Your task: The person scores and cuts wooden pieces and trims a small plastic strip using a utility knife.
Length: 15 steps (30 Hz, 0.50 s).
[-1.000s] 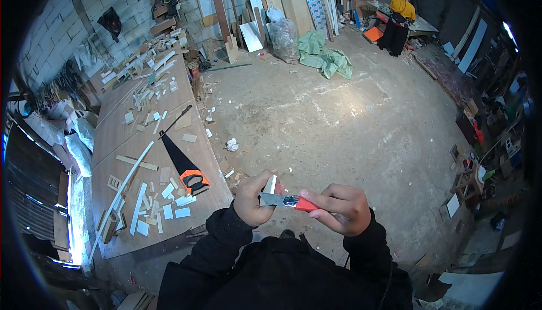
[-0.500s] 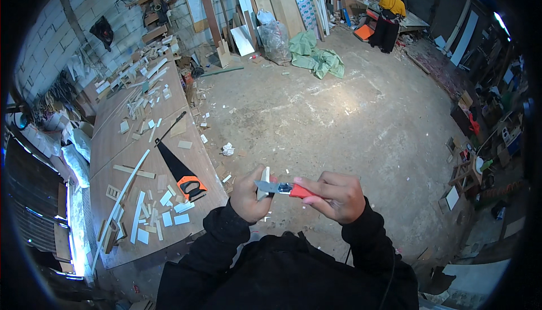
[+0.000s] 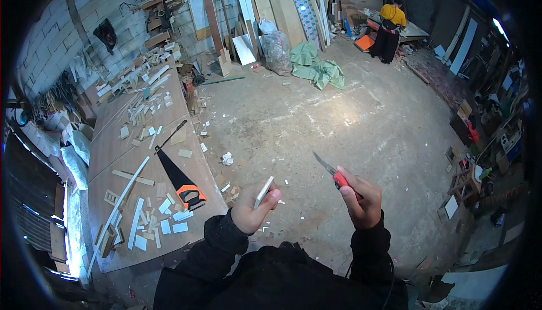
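Observation:
My left hand (image 3: 252, 209) is closed around a small pale strip of wood (image 3: 263, 192), gripped between thumb and fingers with its end sticking up. To the right, my right hand (image 3: 364, 198) grips a red-handled utility knife (image 3: 340, 179). Its bare blade points up and to the left, well apart from the wood. Both hands are in front of my body, above the floor. On the workbench (image 3: 101, 169) to the left lies a handsaw (image 3: 179, 177) with a black blade and an orange and black handle.
Several wood offcuts (image 3: 148, 219) and white pieces litter the bench. Boards (image 3: 276, 11), a clear bag of waste (image 3: 275, 47) and a green sheet (image 3: 316, 67) are by the far wall. A person in a yellow top (image 3: 390, 25) stands at a far table. Scraps dot the concrete floor (image 3: 282, 123).
The knife has left the wood strip. My right hand has moved right with it, and the blade has swung from pointing left to pointing up-left. My left hand still holds the strip, now tilted.

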Available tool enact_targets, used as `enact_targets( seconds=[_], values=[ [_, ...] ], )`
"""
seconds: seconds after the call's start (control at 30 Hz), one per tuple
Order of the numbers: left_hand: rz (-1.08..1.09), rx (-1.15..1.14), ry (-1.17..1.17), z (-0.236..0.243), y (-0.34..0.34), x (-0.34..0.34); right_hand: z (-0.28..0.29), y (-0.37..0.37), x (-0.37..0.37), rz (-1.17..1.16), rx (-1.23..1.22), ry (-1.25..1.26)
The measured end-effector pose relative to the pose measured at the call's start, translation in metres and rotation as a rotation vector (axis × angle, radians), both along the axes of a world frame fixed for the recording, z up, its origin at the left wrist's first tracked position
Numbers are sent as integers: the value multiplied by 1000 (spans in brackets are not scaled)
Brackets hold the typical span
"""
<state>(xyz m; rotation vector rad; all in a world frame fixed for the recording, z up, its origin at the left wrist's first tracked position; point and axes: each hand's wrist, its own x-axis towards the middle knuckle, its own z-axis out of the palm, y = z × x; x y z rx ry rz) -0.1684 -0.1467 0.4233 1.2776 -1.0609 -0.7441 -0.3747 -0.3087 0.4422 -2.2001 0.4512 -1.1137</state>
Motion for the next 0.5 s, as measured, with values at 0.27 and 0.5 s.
enact_targets(
  seconds=[0.27, 0.5],
  values=[
    [84, 41, -91, 0, -4, 6, 24, 25, 1, 207, -12, 151],
    [-210, -92, 507, 6, 10, 31, 9, 30, 6, 182, 38, 94]
  ],
)
